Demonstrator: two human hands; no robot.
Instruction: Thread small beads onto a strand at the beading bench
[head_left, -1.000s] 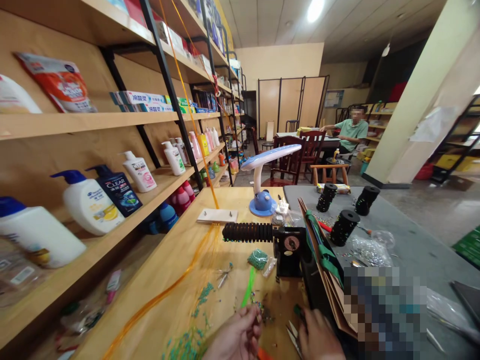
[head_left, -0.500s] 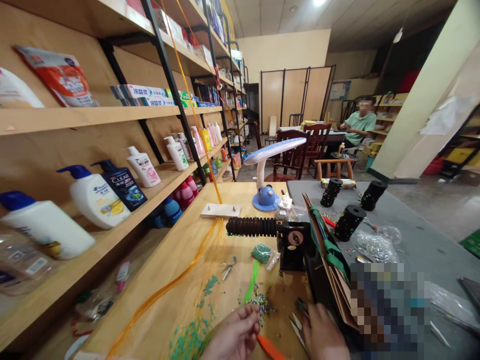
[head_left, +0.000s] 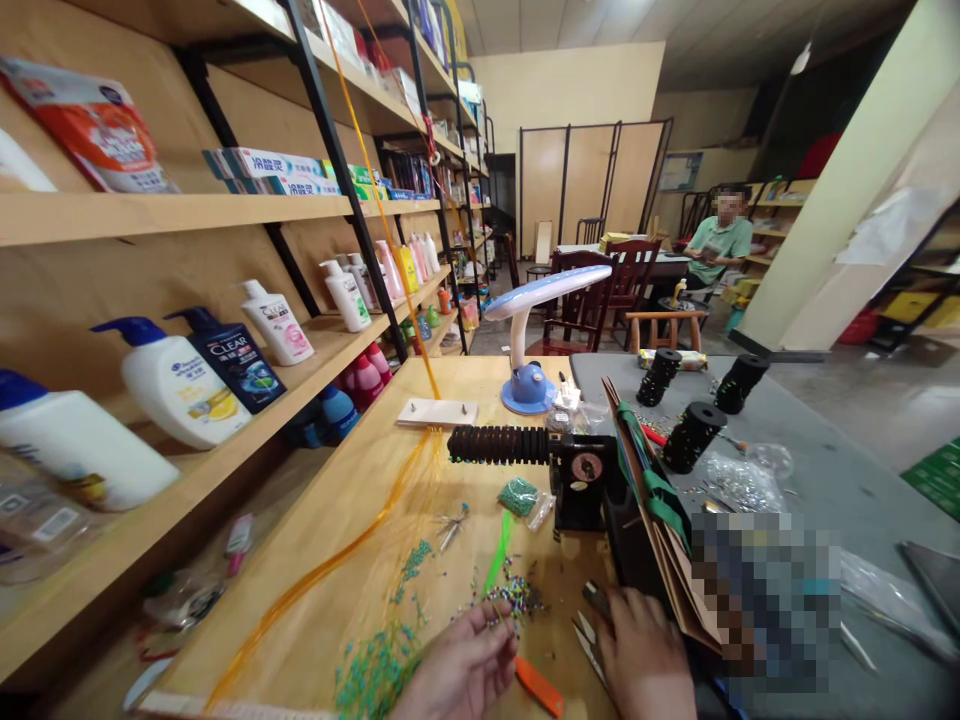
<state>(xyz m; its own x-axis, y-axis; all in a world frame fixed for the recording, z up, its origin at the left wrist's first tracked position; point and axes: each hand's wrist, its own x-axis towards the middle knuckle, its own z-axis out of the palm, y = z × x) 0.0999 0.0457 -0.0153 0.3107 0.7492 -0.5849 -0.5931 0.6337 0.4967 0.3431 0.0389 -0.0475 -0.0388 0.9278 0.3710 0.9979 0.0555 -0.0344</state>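
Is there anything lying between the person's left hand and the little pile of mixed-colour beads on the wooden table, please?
Nothing visible does. The left hand has its fingertips right at the near edge of the mixed-colour beads, by the lower end of the green strip. The orange tool lies nearer the person, out of the path.

Both bare hands sit low at the bottom of the view, close to the body. The left hand (head_left: 457, 668) lies palm down, fingers (head_left: 491, 630) drawn together and pinched toward the tips, pointing up and right. The right hand (head_left: 646, 655) rests just beside it, back upward, fingers curled loosely under, wrist angled inward.
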